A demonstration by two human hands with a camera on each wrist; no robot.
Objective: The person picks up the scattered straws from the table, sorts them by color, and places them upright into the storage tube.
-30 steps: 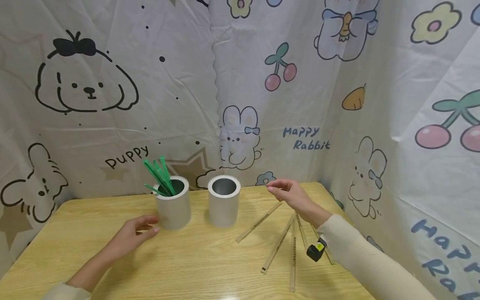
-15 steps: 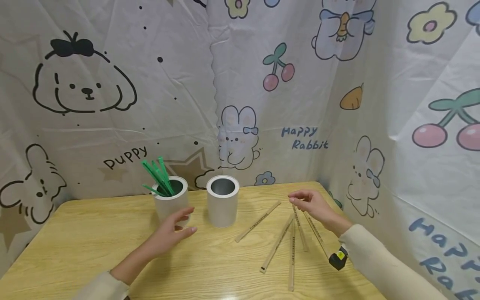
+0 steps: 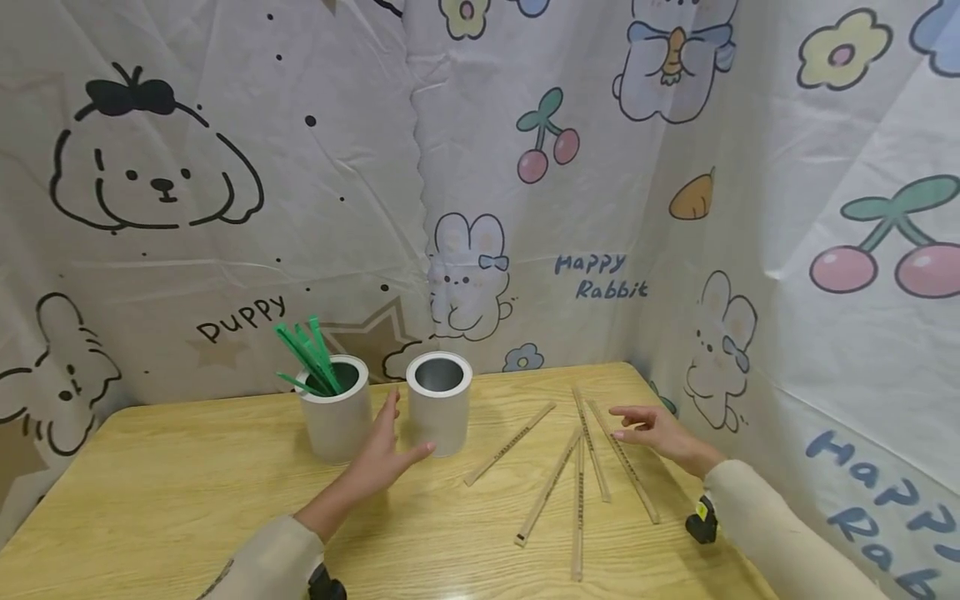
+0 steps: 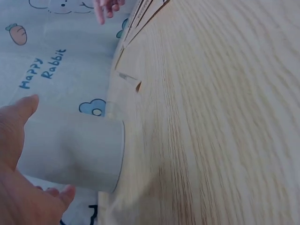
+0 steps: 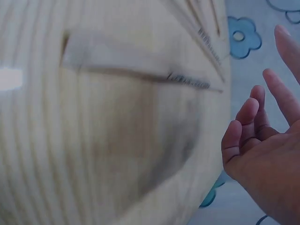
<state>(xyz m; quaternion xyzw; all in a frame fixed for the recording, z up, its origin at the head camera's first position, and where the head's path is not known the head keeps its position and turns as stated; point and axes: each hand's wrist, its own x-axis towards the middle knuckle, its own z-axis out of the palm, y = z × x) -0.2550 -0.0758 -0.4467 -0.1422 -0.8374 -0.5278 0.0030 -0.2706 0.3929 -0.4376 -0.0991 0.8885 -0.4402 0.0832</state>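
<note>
My left hand (image 3: 377, 454) is spread at the near side of the right-hand white cup (image 3: 441, 417), thumb and fingers apart; whether it touches the cup is unclear. In the left wrist view the cup (image 4: 75, 150) shows between thumb and fingers. Left of it stands a second white cup (image 3: 337, 425) holding several green sticks (image 3: 311, 358). My right hand (image 3: 663, 435) hovers by the rightmost slim tan stick (image 3: 626, 467), with nothing in its loosely bent fingers. In the right wrist view a printed stick (image 5: 126, 54) lies left of the hand (image 5: 272, 145).
Several more slim tan printed sticks (image 3: 577, 517) lie fanned out on the wooden table (image 3: 187, 500). One stick (image 3: 510, 443) lies apart, nearer the cups. A printed cloth (image 3: 360, 167) hangs behind the table and along its right side.
My left hand has moved right, from beside the cup of green sticks to the other cup. My right hand has drawn right and lower, to the rightmost tan stick.
</note>
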